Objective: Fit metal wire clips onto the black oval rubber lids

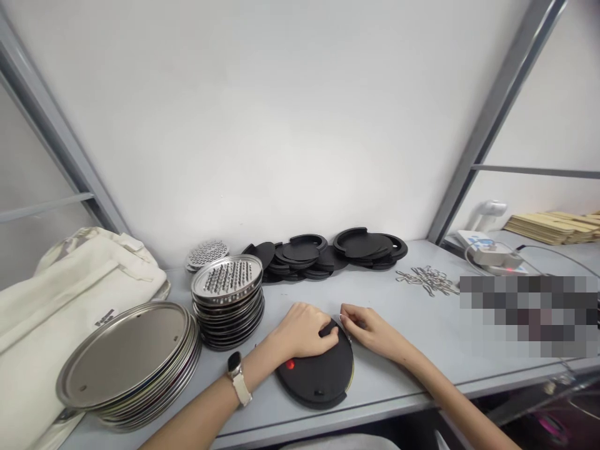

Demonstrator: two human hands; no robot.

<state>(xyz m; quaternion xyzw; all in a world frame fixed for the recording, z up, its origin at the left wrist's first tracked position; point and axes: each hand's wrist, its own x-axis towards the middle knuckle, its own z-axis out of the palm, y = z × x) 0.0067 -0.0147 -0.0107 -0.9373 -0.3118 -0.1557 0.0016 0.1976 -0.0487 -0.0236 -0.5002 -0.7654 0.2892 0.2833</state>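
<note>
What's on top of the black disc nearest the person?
The left hand rests on the black disc; a red spot shows beside the hand. What the hand covers cannot be seen.

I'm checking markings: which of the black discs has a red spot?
The black disc under the left hand, near the table's front edge. Its red spot sets it apart; the other discs, piled near the wall, show none.

both hands point(304, 328) point(370, 328) at a round black piece point(323, 375), stacked graters point(227, 279), metal trays point(124, 356), white bag point(28, 325)
</note>
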